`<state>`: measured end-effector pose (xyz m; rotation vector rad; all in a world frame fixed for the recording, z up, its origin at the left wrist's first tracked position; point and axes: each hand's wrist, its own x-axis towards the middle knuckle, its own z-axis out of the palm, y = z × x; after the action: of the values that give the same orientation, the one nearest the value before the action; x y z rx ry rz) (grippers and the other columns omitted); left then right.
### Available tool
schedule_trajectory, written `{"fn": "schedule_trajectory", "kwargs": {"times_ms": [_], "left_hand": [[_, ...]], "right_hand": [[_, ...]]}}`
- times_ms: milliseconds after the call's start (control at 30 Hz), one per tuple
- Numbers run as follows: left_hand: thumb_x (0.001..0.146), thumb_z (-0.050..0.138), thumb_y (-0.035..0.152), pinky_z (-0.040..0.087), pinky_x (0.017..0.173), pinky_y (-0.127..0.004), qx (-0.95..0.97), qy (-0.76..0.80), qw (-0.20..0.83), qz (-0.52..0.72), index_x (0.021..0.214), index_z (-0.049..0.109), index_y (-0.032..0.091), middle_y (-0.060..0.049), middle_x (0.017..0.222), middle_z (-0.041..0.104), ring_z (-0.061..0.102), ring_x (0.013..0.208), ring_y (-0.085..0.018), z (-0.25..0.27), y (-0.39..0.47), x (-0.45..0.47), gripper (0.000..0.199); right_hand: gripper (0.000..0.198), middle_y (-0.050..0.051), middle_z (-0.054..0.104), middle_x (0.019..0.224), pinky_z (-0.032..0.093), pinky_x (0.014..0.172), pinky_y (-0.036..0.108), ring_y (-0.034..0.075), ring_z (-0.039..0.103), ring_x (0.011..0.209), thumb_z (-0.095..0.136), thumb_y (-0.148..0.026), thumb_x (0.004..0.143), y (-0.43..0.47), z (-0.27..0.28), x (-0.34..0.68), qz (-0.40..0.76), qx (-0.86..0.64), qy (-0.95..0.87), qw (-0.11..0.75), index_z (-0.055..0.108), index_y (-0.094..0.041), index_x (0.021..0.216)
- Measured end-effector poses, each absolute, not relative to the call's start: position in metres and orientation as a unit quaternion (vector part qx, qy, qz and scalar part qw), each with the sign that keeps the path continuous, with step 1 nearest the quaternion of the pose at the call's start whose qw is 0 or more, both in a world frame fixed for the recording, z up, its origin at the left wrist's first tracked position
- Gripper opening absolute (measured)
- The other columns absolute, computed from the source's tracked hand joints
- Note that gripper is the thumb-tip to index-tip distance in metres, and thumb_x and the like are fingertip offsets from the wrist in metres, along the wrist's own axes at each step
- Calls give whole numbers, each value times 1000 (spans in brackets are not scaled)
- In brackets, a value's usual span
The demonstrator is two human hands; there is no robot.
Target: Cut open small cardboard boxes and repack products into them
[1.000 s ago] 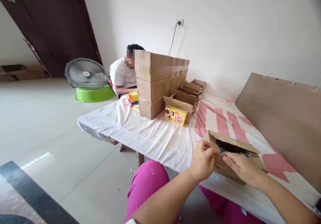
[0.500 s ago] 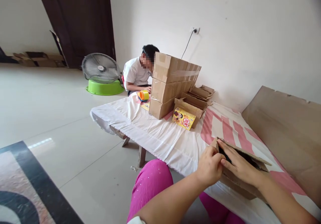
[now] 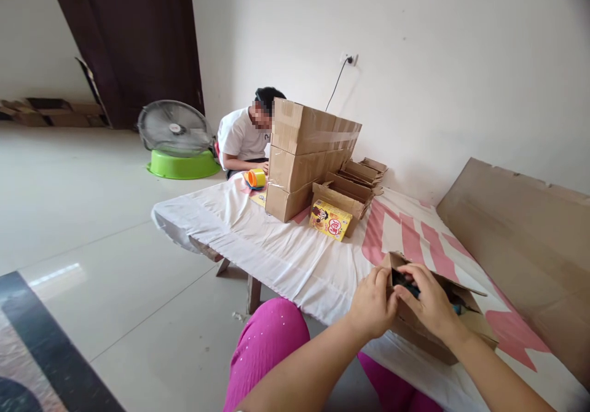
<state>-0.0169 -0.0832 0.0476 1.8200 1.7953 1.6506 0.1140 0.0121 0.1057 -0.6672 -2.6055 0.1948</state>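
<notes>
R hand now arched, half-open over rectangular cardbd box; L hand pinching edge.

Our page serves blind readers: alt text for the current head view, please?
A person's left hand and right hand are at the opening of a cardboard box on a cloth-covered table. Beyond, a yellow box stands near stacked cartons, a co-worker partly hidden behind.

1. The left forearm, bare, slants up and rightward from the bottom edge.
2. The left hand shows its back, fingers bent close together (their tips are hard to make out).
3. The bare right forearm reaches in from the lower right.
4. The right hand arches just beside the left, thumb parted from curved fingers.
</notes>
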Motion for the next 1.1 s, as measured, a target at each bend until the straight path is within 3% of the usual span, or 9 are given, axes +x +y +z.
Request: {"fn": "schedule_trajectory", "kwargs": {"times_ms": [67,133,300,467,567,667,833,967,1100], "left_hand": [[87,49,24,51,92,-46,605,592,77,526,124,44,18,-14,123,57,58,110,-27,46,-82,-19,39],[87,49,24,51,93,-46,613,590,74,520,124,44,18,-14,123,57,58,111,-28,45,-82,-20,38],[88,47,21,50,95,-48,615,585,72,524,124,44,18,-14,123,58,56,114,-28,46,-82,-20,36],[84,50,19,49,94,-50,612,569,58,546,118,47,17,-13,115,61,57,109,-28,44,-80,-21,34],[80,54,17,48,95,-51,597,573,22,561,111,51,17,-13,115,58,56,110,-28,44,-80,-22,32],[75,60,18,43,102,-55,584,584,-11,564,114,51,17,-18,132,47,47,125,-32,42,-80,-25,40],[80,63,27,33,112,-58,661,518,53,540,149,9,16,-23,154,25,25,144,-34,30,-69,-36,88],[82,66,46,26,116,-57,700,480,119,515,152,-3,17,-24,158,15,17,147,-34,18,-56,-37,103],[74,72,53,23,116,-60,685,476,134,534,152,5,19,-23,157,18,15,147,-35,13,-51,-34,109]], "right_hand": [[47,9,71,92,56,78,39,24,67,86,35,-58,95,9,106,115,83,-281,-937,193,63,-21,96],[48,8,72,90,56,78,41,25,67,86,31,-56,96,7,105,115,68,-286,-943,154,65,-22,92],[59,18,59,131,43,105,54,33,51,126,37,-58,93,11,98,111,-21,-249,-944,214,58,-15,127],[66,11,30,156,33,114,52,30,30,143,40,-56,94,19,105,108,16,-182,-973,141,28,-23,150],[64,12,38,152,34,113,49,29,35,140,42,-58,93,18,116,100,72,-157,-981,86,37,-23,146],[60,14,45,146,36,112,48,30,39,138,44,-59,92,15,121,93,101,-163,-978,79,48,-20,137],[62,17,38,150,37,111,49,30,37,138,46,-57,91,14,113,95,141,-165,-969,118,41,-18,140],[40,14,57,128,47,100,45,27,56,120,41,-52,95,17,112,109,173,-205,-935,232,56,-21,115],[38,10,68,106,49,86,42,25,64,98,37,-50,97,13,123,135,141,-272,-944,119,60,-21,105]]}}
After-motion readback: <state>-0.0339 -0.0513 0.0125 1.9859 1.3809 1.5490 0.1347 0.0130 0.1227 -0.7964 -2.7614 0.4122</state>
